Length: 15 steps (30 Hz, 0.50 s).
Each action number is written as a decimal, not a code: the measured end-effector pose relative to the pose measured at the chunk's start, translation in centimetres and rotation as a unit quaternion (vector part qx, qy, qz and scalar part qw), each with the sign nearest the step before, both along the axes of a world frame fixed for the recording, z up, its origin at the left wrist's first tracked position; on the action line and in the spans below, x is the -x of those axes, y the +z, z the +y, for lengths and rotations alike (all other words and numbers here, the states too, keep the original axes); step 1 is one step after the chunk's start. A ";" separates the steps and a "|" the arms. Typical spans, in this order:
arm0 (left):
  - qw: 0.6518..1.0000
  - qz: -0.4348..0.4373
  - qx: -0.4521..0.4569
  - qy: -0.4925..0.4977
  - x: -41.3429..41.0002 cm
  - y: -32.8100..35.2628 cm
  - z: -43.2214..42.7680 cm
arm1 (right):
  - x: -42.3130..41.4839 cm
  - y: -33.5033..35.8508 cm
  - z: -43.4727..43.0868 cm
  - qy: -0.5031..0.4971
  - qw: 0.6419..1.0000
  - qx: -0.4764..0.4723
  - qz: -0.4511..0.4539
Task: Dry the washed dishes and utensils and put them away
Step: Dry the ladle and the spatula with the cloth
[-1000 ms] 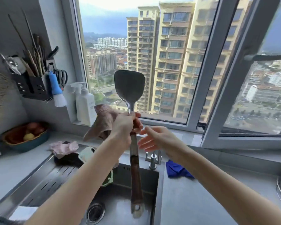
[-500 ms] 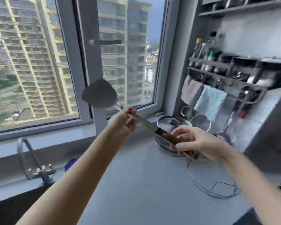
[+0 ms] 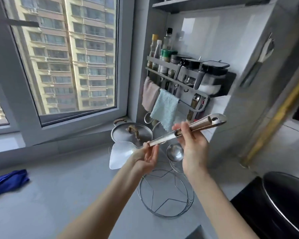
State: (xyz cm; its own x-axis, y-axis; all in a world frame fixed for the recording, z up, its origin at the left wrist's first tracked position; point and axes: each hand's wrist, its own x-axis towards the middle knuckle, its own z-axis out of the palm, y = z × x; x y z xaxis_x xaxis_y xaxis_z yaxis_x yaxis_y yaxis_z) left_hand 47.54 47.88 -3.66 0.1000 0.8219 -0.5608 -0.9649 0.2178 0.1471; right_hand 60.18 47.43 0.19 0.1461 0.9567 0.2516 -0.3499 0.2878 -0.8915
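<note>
The person held a metal spatula (image 3: 164,138) in the air over the grey bench (image 3: 59,195), slanting, its blade low on the left and its handle end high on the right. The left hand (image 3: 146,158), palm up, pinched the neck just beside the blade between thumb and fingers. The right hand (image 3: 192,145) was wrapped round the middle of the handle. The handle end pointed towards a wall rack (image 3: 185,73) of bottles and jars, whose labels were too blurred to read. A pink cloth (image 3: 149,94) and a pale blue cloth (image 3: 165,111) hung side by side from the rack's rail.

Below the spatula, a lidded steel pot (image 3: 131,133) stood in the corner by the window (image 3: 67,57). A ladle (image 3: 175,152) showed between the two hands, and a round wire steaming rack (image 3: 166,192) lay on the bench beneath the forearms. A blue cloth (image 3: 7,181) lay well apart at the left edge, and a black wok (image 3: 286,200) sat at the lower right.
</note>
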 end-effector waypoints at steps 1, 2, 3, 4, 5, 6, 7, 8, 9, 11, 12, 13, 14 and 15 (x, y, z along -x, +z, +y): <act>1.000 0.000 0.008 -0.013 -0.9 -0.4 0.7 | -0.1 -0.3 0.6 -0.002 1.000 0.004 -0.017; 0.999 0.018 0.011 -0.039 -1.6 -0.8 1.2 | -0.4 -0.5 1.2 -0.002 1.000 0.003 -0.028; 0.994 0.059 0.008 -0.087 -1.9 -1.2 1.4 | -0.8 -0.8 1.9 -0.001 0.999 -0.008 -0.044; 0.980 0.123 -0.002 -0.155 -1.9 -1.7 1.5 | -1.4 -1.0 2.6 0.003 0.997 -0.026 -0.068; 0.952 0.202 -0.018 -0.229 -1.8 -2.1 1.3 | -2.0 -1.2 3.4 0.010 0.995 -0.044 -0.092; 0.909 0.290 -0.037 -0.296 -1.4 -2.5 1.3 | -2.6 -1.4 4.1 0.018 0.992 -0.054 -0.113; 0.849 0.400 -0.058 -0.340 -0.7 -2.7 1.6 | -3.1 -1.6 4.8 0.025 0.990 -0.055 -0.127; 0.769 0.533 -0.076 -0.346 0.0 -2.9 2.4 | -3.4 -1.9 5.5 0.030 0.989 -0.049 -0.136; 0.675 0.662 -0.090 -0.313 0.6 -3.0 3.7 | -3.6 -2.3 6.2 0.033 0.989 -0.037 -0.140; 0.499 0.834 -0.118 -0.202 1.3 -1.7 6.6 | -3.6 -3.1 7.5 0.039 0.991 -0.011 -0.130; 0.430 0.880 -0.134 -0.150 1.2 -0.5 7.9 | -3.6 -3.6 8.0 0.039 0.992 0.001 -0.124; 0.367 0.911 -0.155 -0.101 1.1 0.7 9.1 | -3.5 -4.0 8.6 0.036 0.992 0.013 -0.120; 0.311 0.931 -0.181 -0.063 1.1 1.9 10.4 | -3.4 -4.4 9.1 0.031 0.993 0.025 -0.116; 0.259 0.943 -0.205 -0.043 1.0 2.8 11.8 | -3.3 -4.7 9.6 0.026 0.993 0.039 -0.107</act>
